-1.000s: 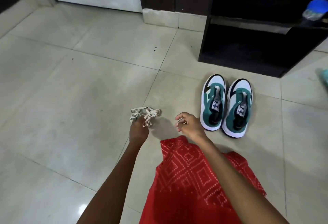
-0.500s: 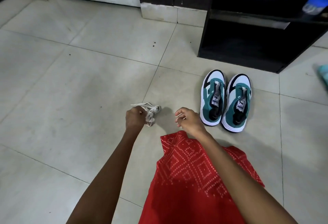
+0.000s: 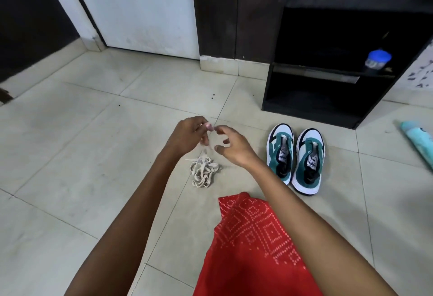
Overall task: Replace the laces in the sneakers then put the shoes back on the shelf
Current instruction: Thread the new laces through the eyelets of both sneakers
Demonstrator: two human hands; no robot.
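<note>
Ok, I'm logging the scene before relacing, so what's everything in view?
laces: one bundle, off-white, on the floor between the forearms, one strand rising to the left hand
sneakers: two, white, teal and black, side by side before the shelf
shelf: one, black, back right
jar: one, blue lid, on the shelf
door: one, white, back wall
cloth: one, red patterned, bottom centre
pale blue object: one, right edge, unidentifiable
left hand: one, pinches the lace strand
right hand: one, beside it, fingers curved, grip unclear
</note>
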